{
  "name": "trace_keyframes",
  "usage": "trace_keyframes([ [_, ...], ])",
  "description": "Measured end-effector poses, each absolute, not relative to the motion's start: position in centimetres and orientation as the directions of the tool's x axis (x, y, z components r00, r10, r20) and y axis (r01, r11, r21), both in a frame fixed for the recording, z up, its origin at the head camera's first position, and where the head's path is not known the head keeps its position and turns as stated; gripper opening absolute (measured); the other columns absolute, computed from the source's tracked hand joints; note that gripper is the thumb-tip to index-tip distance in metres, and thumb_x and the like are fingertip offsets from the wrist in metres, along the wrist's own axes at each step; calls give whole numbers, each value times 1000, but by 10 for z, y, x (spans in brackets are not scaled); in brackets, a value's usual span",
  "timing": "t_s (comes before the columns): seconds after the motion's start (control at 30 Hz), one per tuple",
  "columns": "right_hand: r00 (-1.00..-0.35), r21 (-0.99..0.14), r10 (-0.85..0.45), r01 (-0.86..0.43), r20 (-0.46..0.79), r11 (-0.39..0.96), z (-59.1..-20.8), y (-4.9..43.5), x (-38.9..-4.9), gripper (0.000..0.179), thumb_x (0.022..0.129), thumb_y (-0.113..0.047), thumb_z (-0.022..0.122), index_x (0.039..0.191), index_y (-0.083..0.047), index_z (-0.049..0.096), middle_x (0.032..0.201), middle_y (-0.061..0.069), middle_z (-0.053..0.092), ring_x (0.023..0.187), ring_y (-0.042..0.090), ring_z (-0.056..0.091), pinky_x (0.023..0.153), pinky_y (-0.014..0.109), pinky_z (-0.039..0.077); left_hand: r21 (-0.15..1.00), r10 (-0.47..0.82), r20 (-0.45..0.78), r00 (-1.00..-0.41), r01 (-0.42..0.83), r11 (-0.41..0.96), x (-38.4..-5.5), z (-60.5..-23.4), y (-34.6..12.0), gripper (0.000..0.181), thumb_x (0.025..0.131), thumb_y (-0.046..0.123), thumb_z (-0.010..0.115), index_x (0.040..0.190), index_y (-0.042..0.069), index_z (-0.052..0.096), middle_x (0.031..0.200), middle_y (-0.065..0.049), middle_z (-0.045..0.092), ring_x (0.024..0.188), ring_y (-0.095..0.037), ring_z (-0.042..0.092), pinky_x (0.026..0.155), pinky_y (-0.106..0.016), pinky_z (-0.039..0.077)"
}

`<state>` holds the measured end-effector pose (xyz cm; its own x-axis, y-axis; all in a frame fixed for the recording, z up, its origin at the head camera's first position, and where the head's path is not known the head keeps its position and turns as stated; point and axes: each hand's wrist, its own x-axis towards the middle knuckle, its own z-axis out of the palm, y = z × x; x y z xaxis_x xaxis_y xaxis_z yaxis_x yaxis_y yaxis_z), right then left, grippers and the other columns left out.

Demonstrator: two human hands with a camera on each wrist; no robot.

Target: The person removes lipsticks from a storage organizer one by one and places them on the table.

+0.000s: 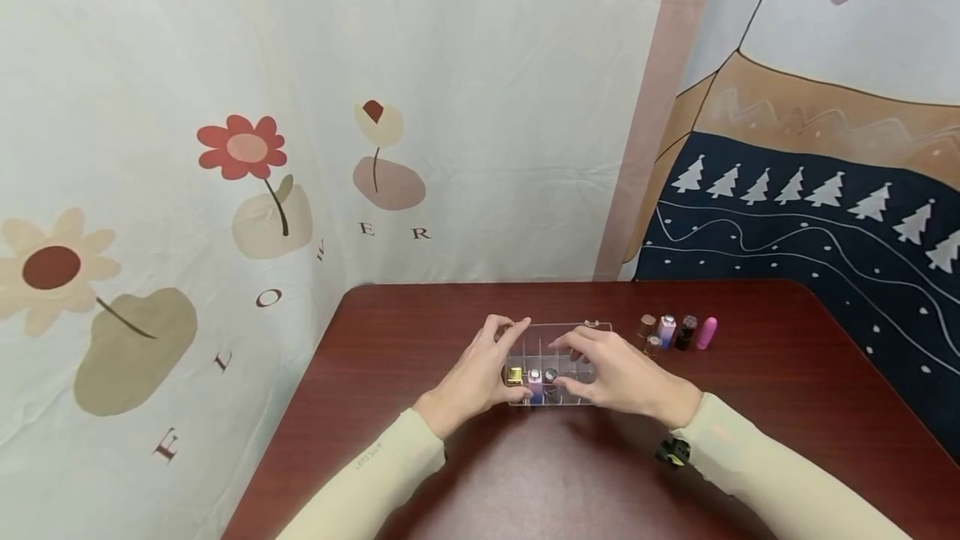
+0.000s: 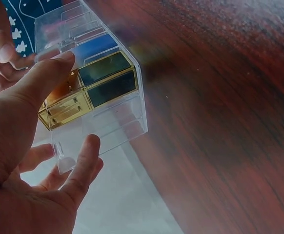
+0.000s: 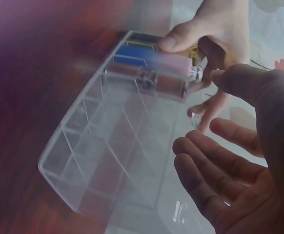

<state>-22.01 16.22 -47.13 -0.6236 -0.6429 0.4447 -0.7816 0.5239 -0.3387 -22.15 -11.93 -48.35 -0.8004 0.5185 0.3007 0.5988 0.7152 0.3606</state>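
Note:
A clear compartment organizer (image 1: 564, 340) stands on the table. Its front row holds a gold lipstick (image 1: 514, 375), a pink-and-blue lipstick (image 1: 535, 386) and a dark-capped tube (image 1: 551, 375). My left hand (image 1: 474, 369) grips the organizer's left end, thumb at the front by the gold lipstick and fingers farther back. In the left wrist view the gold lipstick (image 2: 108, 78) lies right beside that thumb. Over the organizer's right part is my right hand (image 1: 626, 369), thumb and fingers spread apart. The right wrist view shows nothing between its fingers (image 3: 205, 175), with divided compartments (image 3: 108, 131) beside them.
Right of the organizer several cosmetic tubes stand on the red-brown table (image 1: 547, 473): a brown one (image 1: 647, 325), a pink-and-blue one (image 1: 667, 330), a black one (image 1: 686, 332) and a bright pink one (image 1: 707, 332). A printed curtain (image 1: 487, 107) hangs behind the table.

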Motion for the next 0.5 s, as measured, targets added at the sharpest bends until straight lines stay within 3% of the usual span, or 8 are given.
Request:
trace_keyframes([
  [0.5, -637, -400, -676, -766, 370, 503, -484, 148, -224, 34, 98, -18, 93, 126, -4, 80, 112, 7, 86, 91, 17, 80, 82, 35, 71, 361, 523, 293, -800, 600, 714, -220, -484, -120, 112, 87, 32, 107, 178, 11, 46, 160, -20, 51, 132, -38, 67, 114, -49, 65],
])
